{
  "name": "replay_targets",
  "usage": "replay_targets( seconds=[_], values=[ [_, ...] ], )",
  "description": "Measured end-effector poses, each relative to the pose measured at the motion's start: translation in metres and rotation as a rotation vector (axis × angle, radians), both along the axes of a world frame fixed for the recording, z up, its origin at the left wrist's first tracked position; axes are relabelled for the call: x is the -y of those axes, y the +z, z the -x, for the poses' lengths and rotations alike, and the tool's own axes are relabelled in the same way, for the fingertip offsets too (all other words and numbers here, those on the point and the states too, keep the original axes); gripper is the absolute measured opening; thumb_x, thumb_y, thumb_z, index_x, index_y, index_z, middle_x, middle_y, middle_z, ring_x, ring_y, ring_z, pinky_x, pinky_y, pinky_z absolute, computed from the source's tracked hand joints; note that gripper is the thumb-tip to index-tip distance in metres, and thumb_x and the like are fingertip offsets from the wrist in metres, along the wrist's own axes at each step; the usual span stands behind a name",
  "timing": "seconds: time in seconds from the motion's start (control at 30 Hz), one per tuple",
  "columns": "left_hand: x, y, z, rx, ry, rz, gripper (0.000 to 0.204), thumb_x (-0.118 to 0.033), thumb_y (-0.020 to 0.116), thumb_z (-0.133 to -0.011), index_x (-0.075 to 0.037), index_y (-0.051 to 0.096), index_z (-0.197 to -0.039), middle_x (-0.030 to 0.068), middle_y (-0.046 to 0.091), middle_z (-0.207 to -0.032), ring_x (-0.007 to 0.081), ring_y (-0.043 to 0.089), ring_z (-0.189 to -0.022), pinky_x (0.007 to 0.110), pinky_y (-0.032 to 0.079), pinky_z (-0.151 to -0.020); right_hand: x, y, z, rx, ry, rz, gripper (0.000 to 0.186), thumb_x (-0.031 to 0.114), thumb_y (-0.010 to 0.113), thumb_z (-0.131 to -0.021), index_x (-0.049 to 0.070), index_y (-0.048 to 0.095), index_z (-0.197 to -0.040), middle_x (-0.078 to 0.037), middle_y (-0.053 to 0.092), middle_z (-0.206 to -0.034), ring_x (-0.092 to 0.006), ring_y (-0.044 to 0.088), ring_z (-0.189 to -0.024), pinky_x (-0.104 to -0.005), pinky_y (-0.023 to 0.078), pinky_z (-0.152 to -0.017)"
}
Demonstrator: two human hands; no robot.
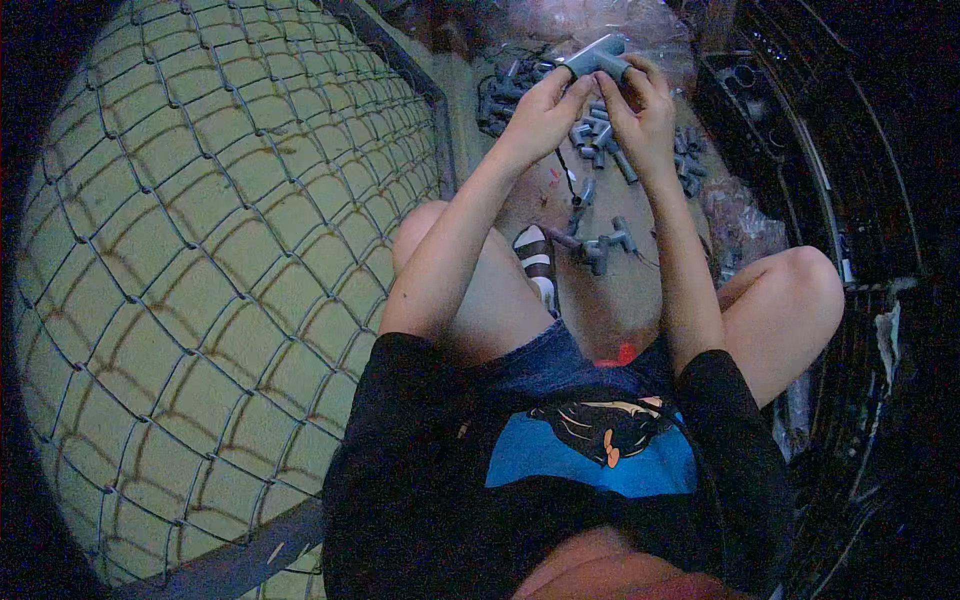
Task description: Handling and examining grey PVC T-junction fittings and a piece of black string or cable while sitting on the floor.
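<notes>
My left hand (548, 112) and my right hand (642, 115) are raised at the top centre, both closed on a grey T-shaped pipe fitting (600, 55). The left fingers wrap its left side, the right fingers its right side, and the two thumbs point up beneath it. Under and around my hands many loose grey pipe fittings (615, 240) lie in groups on the floor (640, 285), with a dark thin cord (570, 180) among them.
A chain-link fence (200, 280) in a metal frame fills the left side. My sandalled foot (536, 270) and bent knees are below my hands. Dark metal shelving or racks (760, 100) stand at right, with crumpled clear plastic (630, 20) at the back.
</notes>
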State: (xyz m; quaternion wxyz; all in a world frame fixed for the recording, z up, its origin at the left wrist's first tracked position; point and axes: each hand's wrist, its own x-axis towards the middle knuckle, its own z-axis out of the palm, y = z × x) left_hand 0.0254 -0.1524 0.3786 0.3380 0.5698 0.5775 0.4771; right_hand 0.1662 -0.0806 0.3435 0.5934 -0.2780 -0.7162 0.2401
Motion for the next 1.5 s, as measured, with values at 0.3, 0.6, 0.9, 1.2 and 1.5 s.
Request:
replay_targets(
  seconds=[0.3,0.6,0.9,1.2,1.5],
  values=[
    [-0.007,0.000,0.006,0.020,0.085,-0.018,0.028,-0.028,0.050,-0.101,-0.002,0.058,-0.108,0.0050,0.059,-0.073,0.0115,0.054,-0.067,0.029,0.045,-0.062,0.014,-0.005,0.005,-0.169,0.431,0.413,0.038,0.025,0.048,-0.101,-0.007,0.057,-0.119,-0.015,0.067,-0.098,-0.0188,0.064,-0.094,-0.0346,0.050,-0.080],
    [-0.026,-0.023,0.004,-0.176,0.317,-0.248,0.030,-0.026,0.054,-0.097,0.003,0.059,-0.097,0.0215,0.066,-0.083,0.0313,0.065,-0.076,0.039,0.049,-0.069,0.027,0.014,0.005,0.271,0.095,0.353,0.033,0.017,0.047,-0.096,-0.006,0.058,-0.118,-0.029,0.064,-0.098,-0.0425,0.065,-0.086,-0.0463,0.050,-0.074],
    [-0.006,-0.002,-0.010,-0.362,0.364,-0.149,0.025,-0.026,0.054,-0.097,-0.002,0.055,-0.091,0.0198,0.067,-0.076,0.0383,0.068,-0.076,0.045,0.050,-0.064,0.017,0.003,0.009,-0.459,0.495,0.962,0.030,0.017,0.051,-0.098,-0.005,0.061,-0.116,-0.009,0.066,-0.105,-0.0158,0.065,-0.084,-0.0320,0.055,-0.078],
    [-0.008,-0.003,-0.013,-0.232,0.315,-0.210,0.032,-0.032,0.054,-0.097,-0.001,0.055,-0.093,0.0253,0.065,-0.080,0.0441,0.064,-0.078,0.048,0.048,-0.065,0.012,-0.010,0.014,-0.221,0.313,0.607,0.024,0.013,0.057,-0.095,-0.005,0.061,-0.110,-0.006,0.064,-0.096,-0.0124,0.062,-0.089,-0.0273,0.051,-0.078],
    [-0.003,0.008,-0.014,-0.312,0.388,-0.236,0.027,-0.028,0.054,-0.098,-0.001,0.057,-0.093,0.0224,0.064,-0.072,0.0421,0.063,-0.070,0.047,0.047,-0.061,0.009,-0.011,0.015,-0.309,0.428,0.497,0.025,0.012,0.055,-0.098,-0.004,0.058,-0.117,-0.006,0.065,-0.096,-0.0133,0.063,-0.092,-0.0282,0.051,-0.081]
  ],
)
